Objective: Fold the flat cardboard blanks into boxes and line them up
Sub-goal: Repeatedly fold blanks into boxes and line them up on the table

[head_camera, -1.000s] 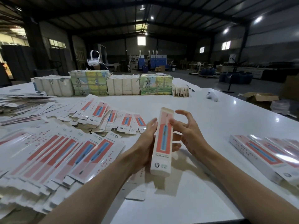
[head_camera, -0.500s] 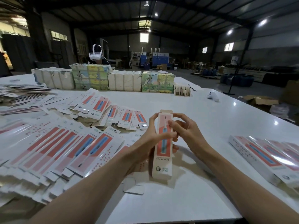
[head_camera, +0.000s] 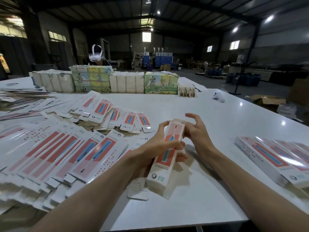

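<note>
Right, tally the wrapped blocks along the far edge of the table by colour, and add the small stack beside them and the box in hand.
White wrapped blocks: 2
Green-and-yellow picture blocks: 2
Small tan stack: 1
Folded box, gripped by the left hand: 1
Total: 6
</note>
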Demonstrator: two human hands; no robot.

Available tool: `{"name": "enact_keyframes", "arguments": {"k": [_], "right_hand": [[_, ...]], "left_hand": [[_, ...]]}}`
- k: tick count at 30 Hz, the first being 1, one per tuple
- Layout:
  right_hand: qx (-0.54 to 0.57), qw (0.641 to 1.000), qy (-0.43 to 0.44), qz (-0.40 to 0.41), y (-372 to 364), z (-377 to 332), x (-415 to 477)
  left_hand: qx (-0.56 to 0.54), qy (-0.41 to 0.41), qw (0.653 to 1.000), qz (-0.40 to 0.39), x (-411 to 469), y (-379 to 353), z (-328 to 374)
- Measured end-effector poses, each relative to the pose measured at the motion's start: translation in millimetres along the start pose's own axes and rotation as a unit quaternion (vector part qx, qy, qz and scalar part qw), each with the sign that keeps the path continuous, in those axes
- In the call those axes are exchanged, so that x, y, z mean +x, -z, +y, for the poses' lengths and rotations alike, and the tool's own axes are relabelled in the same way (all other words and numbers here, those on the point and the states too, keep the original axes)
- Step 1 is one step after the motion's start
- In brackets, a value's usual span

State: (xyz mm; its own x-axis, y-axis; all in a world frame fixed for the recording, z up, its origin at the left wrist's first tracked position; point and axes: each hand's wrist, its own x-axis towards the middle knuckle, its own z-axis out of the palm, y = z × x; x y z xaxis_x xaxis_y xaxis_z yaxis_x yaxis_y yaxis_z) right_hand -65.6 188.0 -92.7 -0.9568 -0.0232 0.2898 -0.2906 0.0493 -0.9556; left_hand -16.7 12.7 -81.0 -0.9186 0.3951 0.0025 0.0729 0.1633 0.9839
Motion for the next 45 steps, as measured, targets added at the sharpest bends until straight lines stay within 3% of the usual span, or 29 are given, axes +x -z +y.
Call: {"name": "enact_keyframes", "arguments": {"k": [7,11,17,45], "right_hand": [[0.051,0.997,0.031,-0.043,2,-9,-2],[0.138,0.988,-0.018,-0.061,-3,-18,-5],[0.168,0.984,-0.055,-0.037,0,-17,-6],[0.088,0.994,-0.054,-0.025,9,-16,-1]], "left_hand": [[-0.001,-0.013,1.000,0.023,-7,-4,4],[-0.001,-0.020,0.999,0.043,-13,-4,10],[0.024,-0.034,0.998,0.044,-16,-6,12],[0.055,-0.030,0.998,-0.003,4,5,-6]]}}
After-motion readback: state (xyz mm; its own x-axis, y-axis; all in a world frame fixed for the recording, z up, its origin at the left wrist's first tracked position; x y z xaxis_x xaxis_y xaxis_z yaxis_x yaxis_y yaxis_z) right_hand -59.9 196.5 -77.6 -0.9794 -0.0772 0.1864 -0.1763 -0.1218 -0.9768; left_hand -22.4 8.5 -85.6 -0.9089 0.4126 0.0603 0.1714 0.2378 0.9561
